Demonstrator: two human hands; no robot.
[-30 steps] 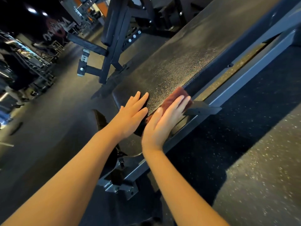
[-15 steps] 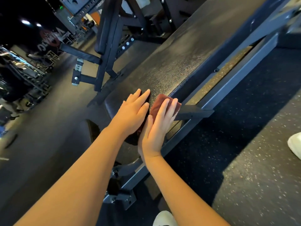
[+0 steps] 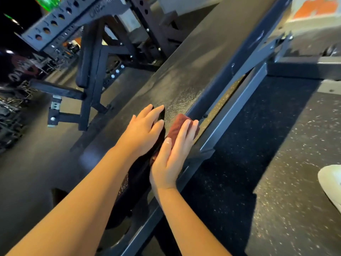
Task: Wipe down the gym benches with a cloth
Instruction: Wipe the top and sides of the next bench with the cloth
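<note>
The bench [image 3: 193,71] is being wiped only at its near end, and the long far stretch likely remains. The left hand [image 3: 144,130] is staying flat on the pad with fingers straight. The right hand [image 3: 173,154], fingers flat, is drawing the reddish cloth [image 3: 178,124] back along the pad's right edge.

Head-worn camera looks forward and down, close over the bench [image 3: 184,80].

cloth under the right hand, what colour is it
Reddish brown. The cloth shows best in the head view, under the right hand.
</note>
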